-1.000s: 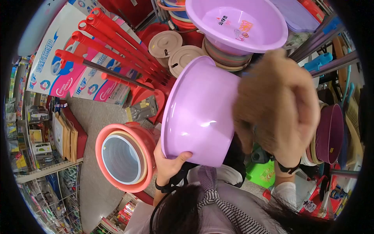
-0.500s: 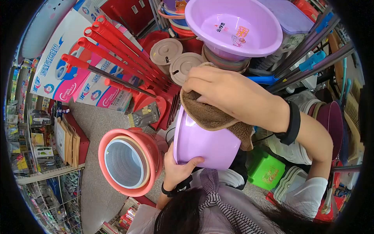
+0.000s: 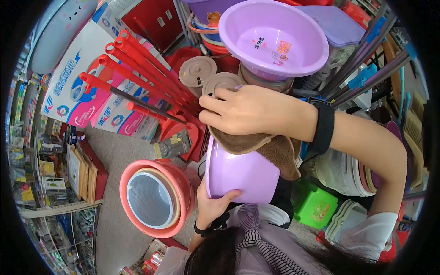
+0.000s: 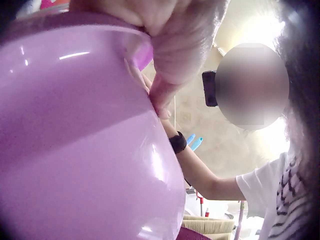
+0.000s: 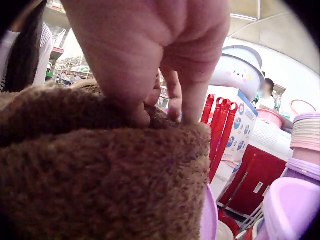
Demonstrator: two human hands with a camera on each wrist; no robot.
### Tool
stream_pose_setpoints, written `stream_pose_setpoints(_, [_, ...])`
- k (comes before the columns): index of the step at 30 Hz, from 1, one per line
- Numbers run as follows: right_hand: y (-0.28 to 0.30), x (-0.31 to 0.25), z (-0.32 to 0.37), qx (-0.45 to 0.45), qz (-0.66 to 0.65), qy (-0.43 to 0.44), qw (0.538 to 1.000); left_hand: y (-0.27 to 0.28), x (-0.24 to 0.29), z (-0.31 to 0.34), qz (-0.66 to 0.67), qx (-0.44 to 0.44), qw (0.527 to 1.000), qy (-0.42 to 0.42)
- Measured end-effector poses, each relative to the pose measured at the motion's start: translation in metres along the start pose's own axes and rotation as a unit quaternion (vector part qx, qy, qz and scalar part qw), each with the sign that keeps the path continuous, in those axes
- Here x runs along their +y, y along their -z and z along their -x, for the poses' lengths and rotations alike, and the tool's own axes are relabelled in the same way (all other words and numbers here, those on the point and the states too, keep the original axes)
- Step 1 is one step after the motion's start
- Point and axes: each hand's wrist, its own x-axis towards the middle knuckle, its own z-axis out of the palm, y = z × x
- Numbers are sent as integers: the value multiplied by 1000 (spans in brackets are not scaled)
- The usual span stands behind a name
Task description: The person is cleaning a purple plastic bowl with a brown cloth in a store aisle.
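Observation:
A glossy purple plastic basin (image 3: 250, 176) is tilted on its side in front of the person's chest. My left hand (image 3: 211, 204) grips its rim at the lower left, the thumb lying along the outer wall; the left wrist view shows the smooth outside of the basin (image 4: 90, 145) close up. Over the basin's upper side my right hand (image 3: 240, 110) holds a brown fluffy towel (image 3: 284, 158), which hangs in folds down toward the right. In the right wrist view the fingers sink into the towel (image 5: 100, 180). The basin's far side is hidden beneath towel and hand.
Another purple basin (image 3: 275, 36) sits atop stacked tubs at the back. Red long-handled dustpans (image 3: 137, 68) lean by printed boxes (image 3: 68, 91). Nested buckets (image 3: 151, 197) stand on the floor at left, a green stool (image 3: 316, 204) at right. Poles (image 3: 366, 73) rise at the far right.
My right hand, blurred at the right a second ago, has swung left over the basin with the towel and shifted further left since. The left hand keeps its grip on the rim.

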Motion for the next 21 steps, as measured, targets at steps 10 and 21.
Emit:
stream_pose_setpoints(10, [-15, 1, -2, -50, -66, -38, 996, 2, -4, -2, 11, 4, 1000, 0])
stream_pose_setpoints(21, [-14, -1, -15, -78, -113, -60, 989, 11, -11, 4, 42, 1, 999, 30])
